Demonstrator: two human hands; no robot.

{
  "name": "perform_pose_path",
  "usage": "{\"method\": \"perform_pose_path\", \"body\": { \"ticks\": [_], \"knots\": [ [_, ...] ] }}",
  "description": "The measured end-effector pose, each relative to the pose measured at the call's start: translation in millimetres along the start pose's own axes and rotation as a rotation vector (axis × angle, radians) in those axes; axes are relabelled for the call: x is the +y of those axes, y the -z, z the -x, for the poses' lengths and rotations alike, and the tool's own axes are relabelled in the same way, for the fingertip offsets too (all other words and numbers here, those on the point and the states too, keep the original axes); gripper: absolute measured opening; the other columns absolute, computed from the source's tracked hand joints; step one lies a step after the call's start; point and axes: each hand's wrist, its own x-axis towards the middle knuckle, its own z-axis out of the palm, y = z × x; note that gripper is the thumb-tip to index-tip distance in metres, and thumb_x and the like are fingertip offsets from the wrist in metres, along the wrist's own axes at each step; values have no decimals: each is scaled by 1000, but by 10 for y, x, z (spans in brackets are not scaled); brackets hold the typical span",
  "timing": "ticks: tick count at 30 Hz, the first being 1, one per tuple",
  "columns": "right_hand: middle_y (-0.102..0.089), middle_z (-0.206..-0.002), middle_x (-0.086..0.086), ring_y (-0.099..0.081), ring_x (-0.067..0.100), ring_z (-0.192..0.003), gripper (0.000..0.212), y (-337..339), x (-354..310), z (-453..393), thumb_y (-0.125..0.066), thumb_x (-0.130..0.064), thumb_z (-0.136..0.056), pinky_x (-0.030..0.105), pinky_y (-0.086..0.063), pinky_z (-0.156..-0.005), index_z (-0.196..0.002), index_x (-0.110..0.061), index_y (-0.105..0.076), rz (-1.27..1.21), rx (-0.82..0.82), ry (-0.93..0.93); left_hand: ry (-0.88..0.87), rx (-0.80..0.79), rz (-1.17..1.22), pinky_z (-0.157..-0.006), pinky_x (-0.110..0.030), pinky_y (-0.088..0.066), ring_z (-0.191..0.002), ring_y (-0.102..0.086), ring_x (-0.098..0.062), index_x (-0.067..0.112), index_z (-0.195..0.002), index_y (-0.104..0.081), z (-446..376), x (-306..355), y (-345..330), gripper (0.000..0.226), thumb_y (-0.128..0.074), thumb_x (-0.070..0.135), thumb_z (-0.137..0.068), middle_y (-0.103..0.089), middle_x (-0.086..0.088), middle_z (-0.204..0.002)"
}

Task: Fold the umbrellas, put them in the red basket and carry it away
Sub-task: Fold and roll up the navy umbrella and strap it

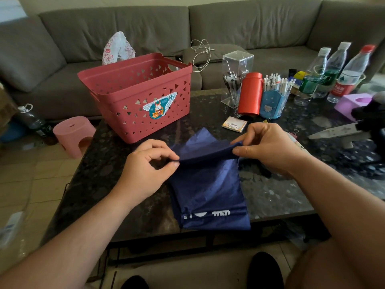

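— Both hands, what are they doing?
— Left hand (149,163) pinches the folded top edge of the navy umbrella (208,184) between thumb and fingers; right hand (268,149) pinches the same fold at its other end.
— And the umbrella itself?
— Flat on the dark table (100,176), centre of the frame, white lettering near its lower end.
— The basket?
— Red basket (141,97) stands on the table, upper left of centre, just beyond the cloth. Bottles (337,71) stand at upper right.
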Motion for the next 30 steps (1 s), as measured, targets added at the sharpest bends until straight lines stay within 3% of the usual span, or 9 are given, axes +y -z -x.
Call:
{"method": "perform_pose_path", "body": {
  "ticks": [2,5,10,15,20,23,26,28,30],
  "knots": [
    [-79,-94,13,-77,31,-94,30,55,-8,20,-83,11,-77,42,-61,-88,-83,-6,-58,92,-120,-19,-65,-92,-32,-98,-13,-47,-114,-65,-3,26,-92,-79,25,-19,21,24,-88,7,-79,-70,16,-117],
    [-79,-93,11,-75,39,-96,33,68,10,62,-84,10,-77,48,-59,-94,-95,-9,-65,209,-292,-64,-176,-226,-147,-100,-20,-48,-111,-65,0,29,-105,-77,78,-62,-16,38,-92,12,-75,-71,20,-113],
    [-79,-89,-7,-75,10,-85,23,-21,9,109,-85,0,-79,23,-59,-81,-88,-21,-78,549,-464,-88,-383,-407,-366,-89,-39,-53,-97,-65,-3,35,-91,-80,149,-185,-162,18,-82,22,-79,-73,21,-93],
    [-72,-87,-26,-65,-7,-86,17,-156,104,122,-82,-20,-81,10,-47,-75,-87,-36,-79,897,-601,-74,-508,-539,-487,-83,-29,-48,-88,-64,-6,37,-97,-79,156,-266,-224,17,-74,30,-83,-74,22,-88],
    [-74,-91,-25,-66,-6,-88,18,-233,186,147,-77,-29,-79,24,-56,-89,-96,-36,-78,989,-728,-129,-505,-680,-566,-84,-24,-43,-88,-65,-4,42,-100,-80,163,-297,-260,15,-78,37,-86,-74,22,-89],
    [-72,-81,-22,-65,-1,-81,18,-336,235,167,-66,-34,-77,28,-57,-84,-90,-33,-78,998,-618,-42,-490,-710,-548,-87,-27,-46,-96,-61,-3,43,-103,-80,168,-305,-289,15,-76,41,-89,-70,22,-100],
    [-65,-83,-13,-57,13,-83,27,-558,377,183,-53,-43,-82,38,-56,-74,-85,-31,-76,1066,-333,330,-477,-734,-555,-88,-31,-48,-101,-59,-6,44,-108,-79,174,-288,-298,17,-73,44,-92,-69,20,-103],
    [-63,-108,-7,-56,23,-100,36,-720,489,191,-51,-53,-89,39,-53,-79,-103,-31,-76,1116,-176,476,-478,-758,-555,-90,-34,-49,-104,-61,-9,43,-111,-79,182,-266,-303,20,-70,43,-93,-70,18,-106],
    [-53,-141,2,-49,33,-129,55,-864,574,205,-48,-63,-91,49,-48,-97,-130,-28,-66,1168,-118,441,-469,-765,-552,-92,-34,-52,-103,-64,-9,42,-110,-79,190,-257,-309,21,-67,43,-92,-72,16,-105]
  ]
}}
